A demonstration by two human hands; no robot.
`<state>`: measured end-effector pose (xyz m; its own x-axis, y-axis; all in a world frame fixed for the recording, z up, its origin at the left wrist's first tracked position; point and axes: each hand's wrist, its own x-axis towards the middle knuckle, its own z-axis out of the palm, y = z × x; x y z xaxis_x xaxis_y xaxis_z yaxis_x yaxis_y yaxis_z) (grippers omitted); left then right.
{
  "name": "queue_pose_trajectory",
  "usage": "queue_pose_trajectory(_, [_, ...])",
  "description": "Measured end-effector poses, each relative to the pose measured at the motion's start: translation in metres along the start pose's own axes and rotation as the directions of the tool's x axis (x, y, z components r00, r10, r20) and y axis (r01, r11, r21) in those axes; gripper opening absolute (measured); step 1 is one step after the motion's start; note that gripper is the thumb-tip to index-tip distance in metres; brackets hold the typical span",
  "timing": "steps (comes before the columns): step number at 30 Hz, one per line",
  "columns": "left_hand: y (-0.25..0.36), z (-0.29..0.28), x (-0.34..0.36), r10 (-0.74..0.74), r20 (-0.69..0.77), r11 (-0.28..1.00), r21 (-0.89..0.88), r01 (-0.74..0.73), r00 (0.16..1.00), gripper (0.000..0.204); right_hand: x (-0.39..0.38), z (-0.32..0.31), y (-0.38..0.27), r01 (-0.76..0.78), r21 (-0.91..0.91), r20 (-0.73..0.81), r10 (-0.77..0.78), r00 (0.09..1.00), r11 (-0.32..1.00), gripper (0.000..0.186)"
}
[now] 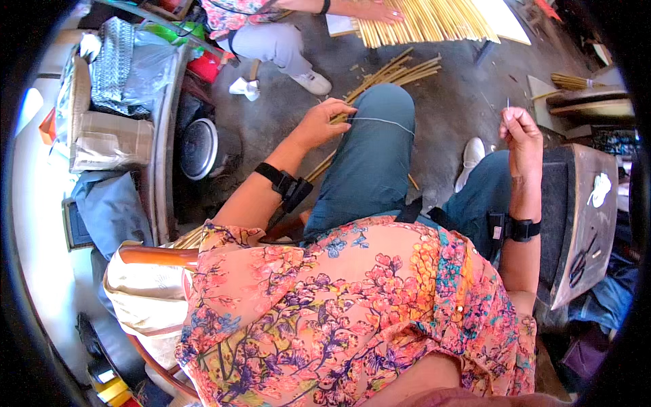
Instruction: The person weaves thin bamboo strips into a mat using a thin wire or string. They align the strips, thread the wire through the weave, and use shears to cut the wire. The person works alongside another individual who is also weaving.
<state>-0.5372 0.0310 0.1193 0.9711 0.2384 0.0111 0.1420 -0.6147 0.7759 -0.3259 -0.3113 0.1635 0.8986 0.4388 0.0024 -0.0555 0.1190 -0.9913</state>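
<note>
My left hand (319, 127) is closed at the side of my raised left knee, pinching a pale string (380, 121) that runs across the trouser leg (369, 169). Thin straw-coloured sticks (319, 167) lie just behind this hand; whether it also grips one I cannot tell. My right hand (521, 139) is raised at the right, thumb and finger pinched on a thin needle (508, 101) that points upward. Beside it, a worn board (569, 203) bears dark scissors (582, 261) and a small white bundle (598, 190).
More loose sticks (420, 68) lie on the floor ahead. Another person's hand (380, 15) rests on a large mat of sticks (434, 24). A cluttered metal rack (166, 136) and a dark bucket (200, 149) stand left. I sit on a wooden chair (156, 255).
</note>
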Motion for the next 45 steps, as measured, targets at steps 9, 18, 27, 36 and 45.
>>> queue_pose_trajectory(9, [0.018, -0.022, 0.033, 0.014, 0.185, 0.992, -0.129, 0.010, 0.983, 0.007, -0.015, 0.061, -0.048, 0.109, -0.142, 0.212, -0.078, 0.974, 0.984, 0.008])
queue_pose_trajectory(18, [0.169, -0.042, 0.046, 0.115, 0.338, 0.915, -0.402, 0.033, 0.934, 0.013, -0.021, 0.130, -0.051, -0.138, 0.063, 0.495, 0.089, 0.864, 0.988, 0.016])
queue_pose_trajectory(27, [0.127, -0.037, 0.055, 0.196, 0.395, 0.597, -0.774, 0.210, 0.897, 0.013, -0.018, 0.035, -0.066, 0.201, -0.083, -0.027, -0.204, 0.979, 0.976, 0.006])
queue_pose_trajectory(36, [0.109, -0.024, 0.067, 0.264, 0.277, 0.229, -0.948, 0.219, 0.924, 0.012, -0.065, -0.058, -0.087, 0.230, -0.125, -0.299, -0.258, 0.919, 0.965, 0.007])
queue_pose_trajectory(45, [0.110, -0.023, 0.075, 0.195, 0.204, -0.004, -0.978, 0.209, 0.959, 0.015, -0.108, -0.135, -0.092, 0.212, -0.173, -0.491, -0.271, 0.828, 0.962, 0.007])
